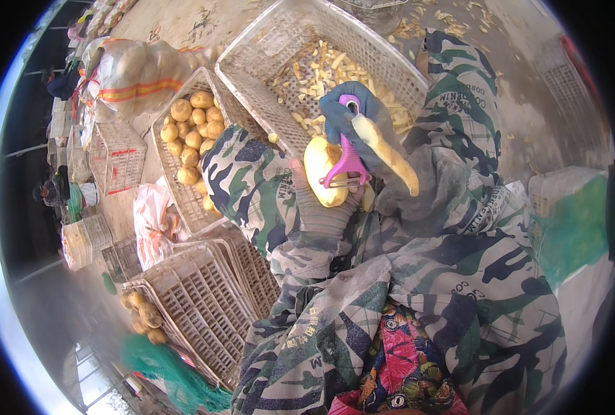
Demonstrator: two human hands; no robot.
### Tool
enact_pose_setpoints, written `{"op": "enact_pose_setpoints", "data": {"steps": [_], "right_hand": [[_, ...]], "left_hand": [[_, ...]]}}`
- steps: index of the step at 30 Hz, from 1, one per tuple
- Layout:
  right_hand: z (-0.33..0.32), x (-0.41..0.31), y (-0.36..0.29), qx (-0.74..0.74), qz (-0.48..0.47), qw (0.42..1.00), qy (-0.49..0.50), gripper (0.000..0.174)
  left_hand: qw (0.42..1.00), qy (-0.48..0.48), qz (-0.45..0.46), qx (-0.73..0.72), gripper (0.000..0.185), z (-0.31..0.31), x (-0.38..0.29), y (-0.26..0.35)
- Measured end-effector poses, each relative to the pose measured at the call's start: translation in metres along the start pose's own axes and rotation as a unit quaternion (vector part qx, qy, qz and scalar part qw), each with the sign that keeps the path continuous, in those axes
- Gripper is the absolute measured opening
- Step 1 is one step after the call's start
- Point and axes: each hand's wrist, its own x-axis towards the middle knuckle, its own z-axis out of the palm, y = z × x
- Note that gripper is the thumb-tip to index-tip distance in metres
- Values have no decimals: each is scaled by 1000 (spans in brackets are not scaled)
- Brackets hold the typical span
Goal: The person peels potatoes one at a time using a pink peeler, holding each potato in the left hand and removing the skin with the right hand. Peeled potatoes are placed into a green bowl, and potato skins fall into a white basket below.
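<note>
My left hand [333, 212], in a striped knit glove, holds a largely peeled potato [320, 171] from below; its fingers are partly hidden. Blue-gloved, my right hand [372, 119] grips a pink-purple peeler [348, 155], whose blade lies over the lower right side of the potato. A long strip of peel [388, 153] hangs across the right glove. Beyond both hands, a dirty white plastic crate [258, 49] holds many pale potato pieces and peelings. Another crate [175, 194], to the left, contains unpeeled potatoes [188, 135].
A mesh sack [136, 78] stands at upper left. Empty-looking stacked crates [198, 301], a plastic bag [151, 223] and green netting [172, 373] lie at left. Peelings litter the floor [515, 88]. A green-covered crate [567, 223] is at right. People sit in the far left background.
</note>
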Motion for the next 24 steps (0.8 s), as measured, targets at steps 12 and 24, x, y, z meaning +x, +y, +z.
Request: {"op": "enact_pose_setpoints", "data": {"steps": [12,24], "right_hand": [[-23,60,7,0,59,985,163,22],[-8,48,-9,-24,27,989,142,24]], "left_hand": [[985,-149,-24,-78,87,-8,1,1],[993,-110,24,38,85,-1,-5,-4]]}}
